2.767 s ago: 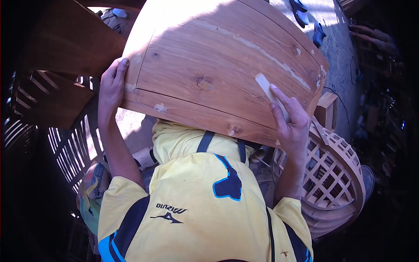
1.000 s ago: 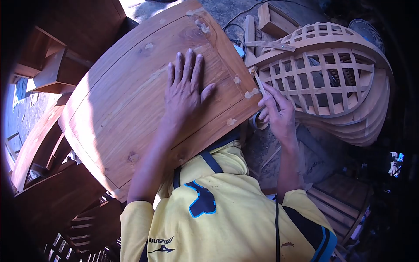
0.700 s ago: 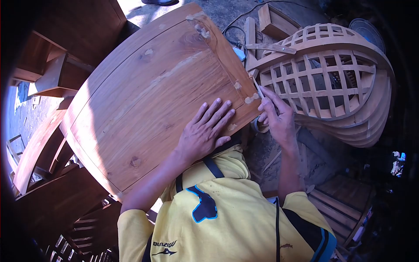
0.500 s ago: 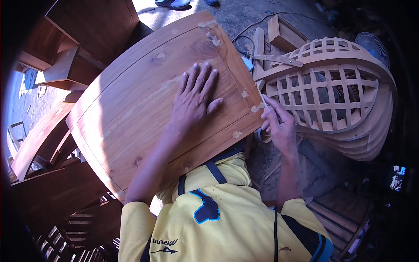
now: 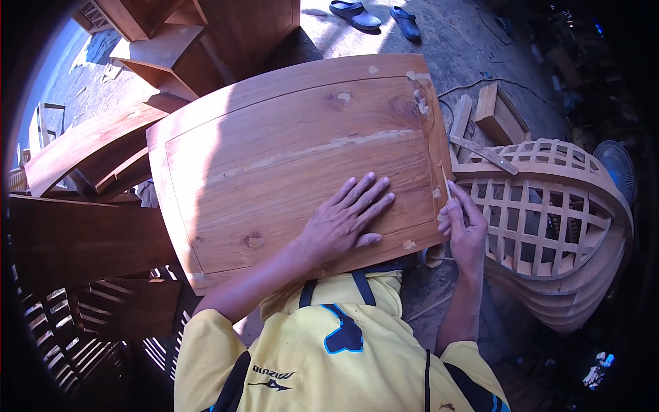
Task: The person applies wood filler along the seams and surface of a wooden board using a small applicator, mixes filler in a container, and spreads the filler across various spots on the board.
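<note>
A curved wooden panel point(image 5: 302, 172) with pale filler patches lies across the lap. My left hand point(image 5: 350, 216) rests flat on its face, near the lower right part, fingers spread and holding nothing. At the panel's right edge, my right hand point(image 5: 467, 223) pinches a thin pale strip point(image 5: 446, 187), seen nearly edge-on against that edge. The fingertips of the right hand are close to the panel's lower right corner.
To the right stands a curved wooden lattice frame point(image 5: 535, 220), with a fan point(image 5: 614, 168) behind it. An open wooden box point(image 5: 501, 115) and clogs point(image 5: 355, 15) are on the floor. Wooden furniture parts point(image 5: 89, 237) crowd the left side.
The view has turned, so the panel now lies more level. My left hand went from holding the panel's left edge to lying on its face; my right hand moved from the face to the right edge.
</note>
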`<state>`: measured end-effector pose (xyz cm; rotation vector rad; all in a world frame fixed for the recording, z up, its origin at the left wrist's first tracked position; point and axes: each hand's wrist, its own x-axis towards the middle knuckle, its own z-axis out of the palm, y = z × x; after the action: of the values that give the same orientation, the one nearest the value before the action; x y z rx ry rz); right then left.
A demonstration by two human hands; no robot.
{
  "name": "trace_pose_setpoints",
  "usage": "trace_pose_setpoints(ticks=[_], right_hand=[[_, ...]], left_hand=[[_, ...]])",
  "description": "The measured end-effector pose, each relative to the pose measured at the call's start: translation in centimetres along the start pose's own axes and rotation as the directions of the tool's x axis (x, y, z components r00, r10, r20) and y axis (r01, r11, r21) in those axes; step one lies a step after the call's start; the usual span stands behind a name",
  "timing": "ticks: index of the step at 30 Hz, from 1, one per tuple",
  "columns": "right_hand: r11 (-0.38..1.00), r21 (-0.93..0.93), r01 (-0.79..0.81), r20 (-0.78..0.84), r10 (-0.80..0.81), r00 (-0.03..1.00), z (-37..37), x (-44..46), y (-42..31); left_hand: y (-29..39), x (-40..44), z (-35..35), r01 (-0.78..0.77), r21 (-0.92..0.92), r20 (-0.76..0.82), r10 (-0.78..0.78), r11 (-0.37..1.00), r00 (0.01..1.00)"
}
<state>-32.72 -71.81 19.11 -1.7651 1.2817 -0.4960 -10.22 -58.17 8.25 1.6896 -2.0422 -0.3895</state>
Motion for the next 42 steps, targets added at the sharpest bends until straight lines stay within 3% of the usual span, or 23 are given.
trace_pose_setpoints(ticks=[2,4,8,14,16,21,23,26,28,29,31,38,42], right_hand=[[0.999,-0.018,0.036,0.020,-0.036,0.999,0.4,0.7,-0.4],[0.996,-0.019,0.085,0.061,-0.084,0.995,1.4,1.5,-1.3],[0.993,-0.019,0.115,0.070,-0.113,0.991,2.3,3.1,-1.9],[0.995,0.000,0.101,0.067,-0.100,0.993,1.5,5.0,-2.0],[0.996,0.013,0.089,0.018,-0.090,0.996,1.9,5.8,-2.1],[0.986,-0.027,0.165,0.043,-0.163,0.986,2.0,7.6,-1.4],[0.992,-0.050,0.117,0.026,-0.116,0.993,2.4,8.1,-1.9],[0.986,-0.058,0.158,0.060,-0.154,0.986,3.5,8.5,-2.6],[0.983,-0.061,0.175,0.086,-0.169,0.982,4.6,8.6,-3.4],[0.978,-0.071,0.197,0.111,-0.188,0.976,5.1,8.7,-3.7],[0.976,-0.052,0.214,0.150,-0.204,0.967,6.3,8.5,-4.6],[0.934,-0.130,0.332,0.317,-0.278,0.907,11.7,8.8,-8.6],[0.616,-0.150,0.773,0.490,-0.633,0.600,18.2,9.2,-12.9]], left_hand=[[-2.1,-1.1,-2.3,0.077,0.012,-0.009,-0.076,0.997,0.997],[-4.5,-2.6,-3.4,0.216,0.153,-0.042,-0.212,0.964,0.976],[-6.9,-6.2,-5.0,0.306,0.155,-0.069,-0.298,0.939,0.952],[-9.1,-11.7,-6.8,0.559,0.140,-0.178,-0.535,0.817,0.826],[-10.4,-14.9,-7.6,0.683,0.128,-0.264,-0.639,0.719,0.723],[-12.8,-22.6,-9.3,0.838,0.185,-0.491,-0.690,0.514,0.532],[-12.7,-24.7,-9.3,0.898,0.000,-0.568,-0.739,0.441,0.363],[-13.0,-28.5,-7.9,0.832,-0.353,-0.543,-0.818,0.428,0.190],[-12.1,-29.4,-7.2,0.754,-0.563,-0.416,-0.905,0.337,0.094],[-11.6,-29.7,-6.8,0.753,-0.573,-0.413,-0.907,0.324,0.077],[-10.6,-30.3,-6.3,0.636,-0.732,-0.254,-0.964,0.244,0.078],[-9.8,-30.6,-4.5,0.419,-0.885,-0.171,-0.978,0.204,0.116],[-9.5,-30.5,-4.8,0.410,-0.875,-0.206,-0.964,0.257,0.165]])
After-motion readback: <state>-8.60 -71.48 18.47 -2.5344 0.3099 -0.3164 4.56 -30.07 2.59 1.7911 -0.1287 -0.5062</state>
